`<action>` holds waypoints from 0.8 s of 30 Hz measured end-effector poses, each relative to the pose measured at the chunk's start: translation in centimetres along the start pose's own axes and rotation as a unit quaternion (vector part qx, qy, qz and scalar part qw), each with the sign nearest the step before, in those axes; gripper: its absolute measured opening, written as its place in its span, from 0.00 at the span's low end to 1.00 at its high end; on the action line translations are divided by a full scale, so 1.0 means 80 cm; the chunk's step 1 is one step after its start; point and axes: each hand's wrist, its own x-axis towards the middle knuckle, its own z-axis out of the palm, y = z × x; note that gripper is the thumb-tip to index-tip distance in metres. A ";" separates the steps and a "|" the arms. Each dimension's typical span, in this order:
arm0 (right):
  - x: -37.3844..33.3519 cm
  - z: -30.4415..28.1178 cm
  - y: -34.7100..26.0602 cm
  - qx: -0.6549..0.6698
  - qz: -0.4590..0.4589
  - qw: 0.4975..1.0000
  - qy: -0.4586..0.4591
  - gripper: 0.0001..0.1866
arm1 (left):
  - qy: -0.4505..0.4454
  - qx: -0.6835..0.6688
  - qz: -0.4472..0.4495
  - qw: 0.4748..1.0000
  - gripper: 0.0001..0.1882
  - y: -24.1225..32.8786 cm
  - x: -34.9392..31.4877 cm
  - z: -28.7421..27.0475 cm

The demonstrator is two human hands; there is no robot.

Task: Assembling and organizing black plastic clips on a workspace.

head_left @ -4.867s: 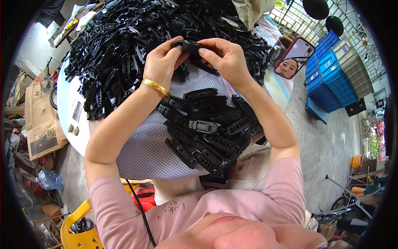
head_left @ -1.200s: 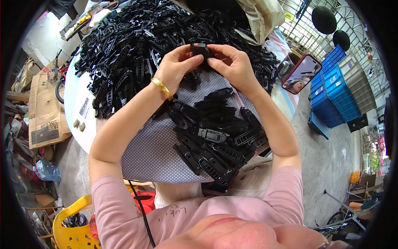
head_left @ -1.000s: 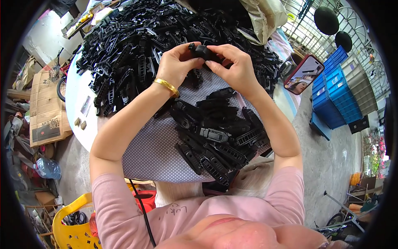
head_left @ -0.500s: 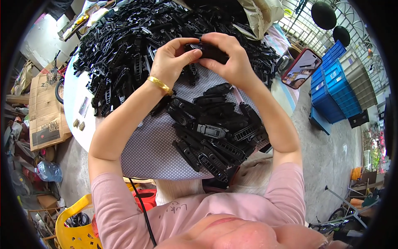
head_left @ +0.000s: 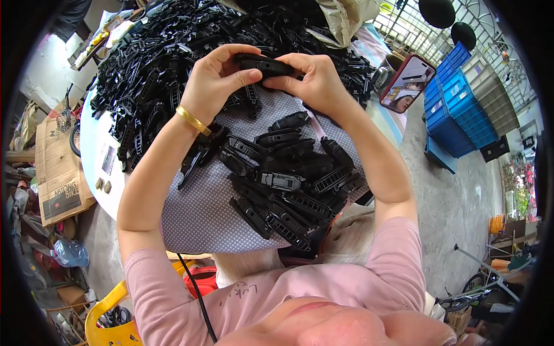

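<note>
Between my two hands, above the far part of the table, is an elongated black plastic part [head_left: 266,66]. My left hand [head_left: 212,79] grips its left end, thumb along the near side and fingers behind. At the other end my right hand [head_left: 316,79] pinches it between thumb and fingers. Beyond and to the left spreads a large heap of black plastic parts [head_left: 151,78], some with ladder-like slots. Nearer to me, between my forearms, lies a smaller pile of similar longish black pieces [head_left: 281,181]. Its pieces rest on a grey dotted tablecloth [head_left: 190,222].
A phone [head_left: 407,84] stands tilted at the table's right edge beside a metal container [head_left: 383,78]. Blue crates [head_left: 461,109] are stacked on the floor to the right. A beige sack [head_left: 340,20] lies behind the heap. A yellow chair [head_left: 109,314] is at lower left.
Both hands have moved slightly left with the black plastic part, and more of it shows between them. My right hand has shifted toward its end. The whole view has shifted a little.
</note>
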 end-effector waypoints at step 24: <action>0.005 -0.064 0.138 -0.404 0.204 0.891 -0.048 0.28 | -0.202 0.591 0.121 0.771 0.23 -0.040 -0.024 0.003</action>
